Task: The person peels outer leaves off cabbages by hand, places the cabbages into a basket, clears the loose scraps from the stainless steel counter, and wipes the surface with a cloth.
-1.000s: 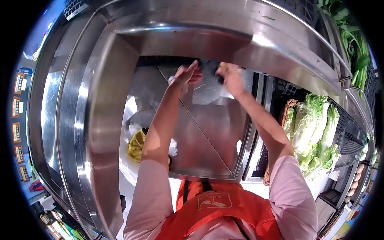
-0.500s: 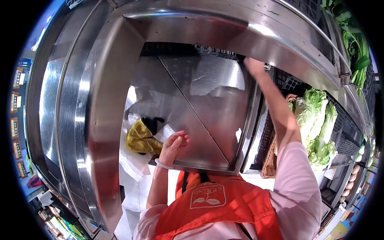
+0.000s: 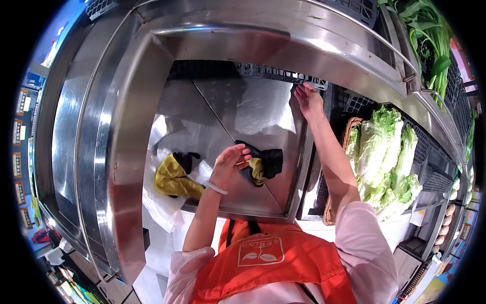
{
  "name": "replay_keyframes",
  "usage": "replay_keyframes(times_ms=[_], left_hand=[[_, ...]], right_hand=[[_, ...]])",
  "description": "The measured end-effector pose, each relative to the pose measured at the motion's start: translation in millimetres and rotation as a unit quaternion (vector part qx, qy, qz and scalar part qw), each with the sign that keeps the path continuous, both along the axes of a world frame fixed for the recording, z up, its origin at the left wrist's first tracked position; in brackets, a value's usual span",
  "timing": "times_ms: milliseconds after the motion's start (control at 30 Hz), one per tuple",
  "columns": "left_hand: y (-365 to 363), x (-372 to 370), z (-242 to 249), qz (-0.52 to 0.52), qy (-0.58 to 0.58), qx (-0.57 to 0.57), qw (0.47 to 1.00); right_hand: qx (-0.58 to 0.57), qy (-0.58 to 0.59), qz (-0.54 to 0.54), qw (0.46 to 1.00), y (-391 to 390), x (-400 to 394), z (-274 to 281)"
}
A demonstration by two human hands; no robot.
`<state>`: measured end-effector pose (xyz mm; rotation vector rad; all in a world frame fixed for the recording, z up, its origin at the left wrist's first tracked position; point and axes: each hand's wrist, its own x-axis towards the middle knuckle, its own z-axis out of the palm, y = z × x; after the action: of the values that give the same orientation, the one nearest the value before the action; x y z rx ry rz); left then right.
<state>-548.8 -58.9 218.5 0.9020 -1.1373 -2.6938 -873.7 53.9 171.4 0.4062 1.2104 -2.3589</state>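
Observation:
My left hand is raised over the front of the steel surface, fingers apart, with nothing in it. Just right of it, a black and yellow glove lies on the steel. Another yellow and black glove rests at the left, on white plastic. My right hand is stretched out to the far right corner of the surface, beside a black plastic crate. Its fingers are spread and hold nothing that shows.
A wicker basket with leafy cabbages stands at the right. Steel frame bars curve along the left and far sides. Green leafy vegetables are at the upper right, and root vegetables lie at the lower right.
The second glove now lies on the steel near my left hand. My right hand has drawn back slightly from the far edge, and my left hand has moved up and right.

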Motion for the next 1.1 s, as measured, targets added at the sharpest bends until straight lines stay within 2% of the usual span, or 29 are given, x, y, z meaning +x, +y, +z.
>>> replay_keyframes(times_ms=[133,233,300,333,367,467,533,600,700,800,967,1100], left_hand=[[-2,-30,0,0.003,-0.009,0.026,1.000],[-13,-62,-20,0.024,0.014,0.034,0.999],[-24,-93,-26,0.031,0.038,0.028,0.998],[-29,-116,-28,0.054,0.016,0.071,0.996],[-35,-140,-31,0.078,-0.005,0.114,0.990],[-49,-193,-34,0.111,0.025,0.154,0.982],[-57,-211,-28,0.111,0.033,0.175,0.978],[-57,-206,-21,0.096,0.042,0.152,0.983],[-54,-200,-13,0.106,0.054,0.155,0.981],[-56,-197,-18,0.107,0.075,0.171,0.977],[-61,-197,-26,0.108,0.054,0.168,0.978],[-60,-195,-20,0.110,0.043,0.165,0.979]], right_hand=[[-0.084,-0.080,-0.133,0.984,-16,-27,-20],[-0.155,-0.110,-0.182,0.965,-21,2,12],[-0.216,-0.110,-0.151,0.958,-14,9,-7],[-0.245,-0.111,-0.135,0.954,-13,11,-14],[-0.218,-0.145,-0.143,0.954,-17,12,-14],[-0.333,-0.115,0.040,0.935,-13,1,-15],[-0.301,-0.100,0.027,0.948,-23,2,5],[-0.265,-0.074,0.029,0.961,-27,8,35],[-0.282,0.007,0.117,0.952,-28,-5,28],[-0.285,0.018,0.118,0.951,-33,2,36],[-0.266,0.009,0.088,0.960,-32,-12,-15],[-0.343,-0.010,0.158,0.926,-22,-16,-21]])
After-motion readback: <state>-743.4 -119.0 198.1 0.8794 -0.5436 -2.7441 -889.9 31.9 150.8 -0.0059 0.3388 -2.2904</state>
